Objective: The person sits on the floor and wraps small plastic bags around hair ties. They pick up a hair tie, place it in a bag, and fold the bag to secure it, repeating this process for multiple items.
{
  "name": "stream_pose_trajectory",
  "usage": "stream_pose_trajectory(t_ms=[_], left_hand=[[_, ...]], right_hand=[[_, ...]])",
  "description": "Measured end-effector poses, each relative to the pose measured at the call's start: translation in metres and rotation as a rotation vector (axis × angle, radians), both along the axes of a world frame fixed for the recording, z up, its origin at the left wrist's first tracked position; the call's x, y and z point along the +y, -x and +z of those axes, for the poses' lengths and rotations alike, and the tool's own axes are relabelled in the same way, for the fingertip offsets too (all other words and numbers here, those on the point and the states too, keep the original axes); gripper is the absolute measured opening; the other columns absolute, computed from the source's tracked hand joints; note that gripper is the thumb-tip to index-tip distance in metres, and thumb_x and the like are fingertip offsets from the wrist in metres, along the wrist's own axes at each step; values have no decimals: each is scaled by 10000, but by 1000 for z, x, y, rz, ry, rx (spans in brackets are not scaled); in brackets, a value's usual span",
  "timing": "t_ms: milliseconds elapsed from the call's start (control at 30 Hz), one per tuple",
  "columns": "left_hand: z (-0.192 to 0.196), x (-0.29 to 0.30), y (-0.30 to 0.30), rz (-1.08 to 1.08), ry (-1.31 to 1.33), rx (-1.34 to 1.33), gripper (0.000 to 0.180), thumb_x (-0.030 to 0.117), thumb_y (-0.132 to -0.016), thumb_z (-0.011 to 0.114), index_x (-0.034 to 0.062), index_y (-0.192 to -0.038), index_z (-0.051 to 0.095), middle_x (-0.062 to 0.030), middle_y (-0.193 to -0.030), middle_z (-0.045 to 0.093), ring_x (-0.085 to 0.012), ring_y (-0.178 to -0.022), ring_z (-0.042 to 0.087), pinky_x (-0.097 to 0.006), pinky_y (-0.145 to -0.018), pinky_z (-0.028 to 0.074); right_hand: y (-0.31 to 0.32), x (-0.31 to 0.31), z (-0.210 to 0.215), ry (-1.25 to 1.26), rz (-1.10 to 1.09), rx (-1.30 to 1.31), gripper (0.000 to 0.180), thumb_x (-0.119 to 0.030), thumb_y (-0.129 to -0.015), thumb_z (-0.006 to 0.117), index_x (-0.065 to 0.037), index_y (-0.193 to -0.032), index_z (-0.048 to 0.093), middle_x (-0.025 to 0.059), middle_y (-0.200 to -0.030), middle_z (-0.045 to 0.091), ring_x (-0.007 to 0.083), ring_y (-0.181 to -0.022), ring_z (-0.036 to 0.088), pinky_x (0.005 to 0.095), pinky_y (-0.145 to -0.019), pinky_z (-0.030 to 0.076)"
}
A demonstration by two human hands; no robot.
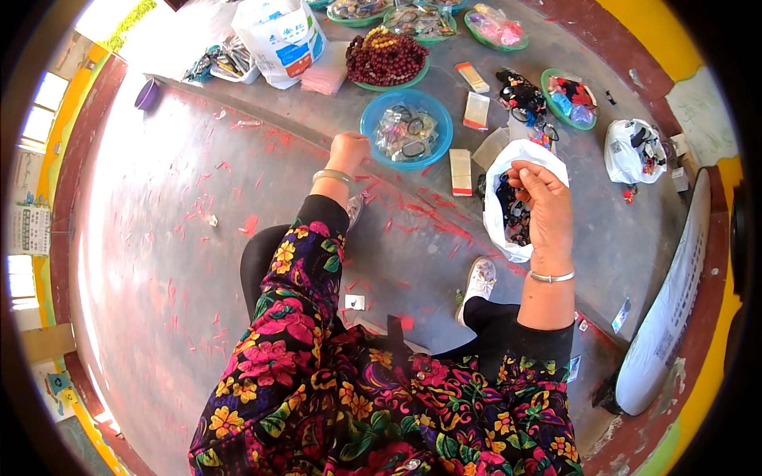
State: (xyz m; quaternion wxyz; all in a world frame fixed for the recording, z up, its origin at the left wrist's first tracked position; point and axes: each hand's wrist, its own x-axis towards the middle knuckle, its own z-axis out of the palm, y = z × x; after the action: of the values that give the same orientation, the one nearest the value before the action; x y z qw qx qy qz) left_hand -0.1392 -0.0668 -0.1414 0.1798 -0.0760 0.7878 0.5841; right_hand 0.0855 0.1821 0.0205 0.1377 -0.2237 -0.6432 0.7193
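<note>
My left hand (349, 153) is closed in a fist beside the left rim of a blue plastic basin (446, 119). Small clear packets (406, 131), some with dark rings, lie inside the basin. Over an open white plastic bag (494, 226) my right hand (548, 202) is raised, thumb and fingertips pinched together. Anything between those fingertips is too small to make out, and the left fist hides its inside. Black small items (514, 210) fill the bag, partly covered by the right hand. A pale card with a red end (461, 172) lies between basin and bag.
Red scraps (413, 205) litter the grey floor. Behind the basin stands a basket of dark red beads (385, 59), with a white bag (278, 40) to its left. Farther right are a green basket (583, 119) and another white bag (623, 155). A long white wrapped object (667, 293) lies along the right wall.
</note>
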Motion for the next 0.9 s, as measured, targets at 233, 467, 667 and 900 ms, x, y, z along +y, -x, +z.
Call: stream_pose_trajectory(t_ms=[233, 467, 667, 900], left_hand=[[-170, -110, 9, -856, 1089, 407, 232, 204, -792, 548, 28, -857, 685, -157, -869, 666, -287, -772, 653, -364, -665, 528], [-182, -145, -52, -279, 1041, -212, 248, 164, -830, 530, 31, -997, 656, -188, -1076, 613, -330, -1023, 587, -400, -857, 483], [-192, -150, -51, -249, 1010, -328, 270, 179, -839, 531, 63, -1063, 629, -166, -1129, 596, -308, -1079, 560, -386, -898, 462], [-190, -148, -52, -174, 947, -269, 270, 231, -841, 564, 97, -1069, 619, -163, -1087, 611, -309, -1062, 563, -388, -897, 455]], right_hand=[[8, -8, 1, -9, 29, -36, 171, -101, -863, 567, -14, -974, 664, 43, -861, 666, 82, -769, 587, 209, -683, 419], [16, -14, -4, -30, 39, -136, 171, -100, -864, 568, -6, -973, 660, 53, -852, 662, 84, -771, 579, 206, -683, 414], [28, -23, -19, -59, 134, -183, 185, -112, -868, 563, 7, -978, 652, 53, -850, 656, 100, -770, 580, 228, -686, 412], [38, -32, -31, -106, 170, -258, 189, -122, -867, 569, 5, -978, 654, 52, -847, 656, 99, -763, 581, 229, -683, 416]])
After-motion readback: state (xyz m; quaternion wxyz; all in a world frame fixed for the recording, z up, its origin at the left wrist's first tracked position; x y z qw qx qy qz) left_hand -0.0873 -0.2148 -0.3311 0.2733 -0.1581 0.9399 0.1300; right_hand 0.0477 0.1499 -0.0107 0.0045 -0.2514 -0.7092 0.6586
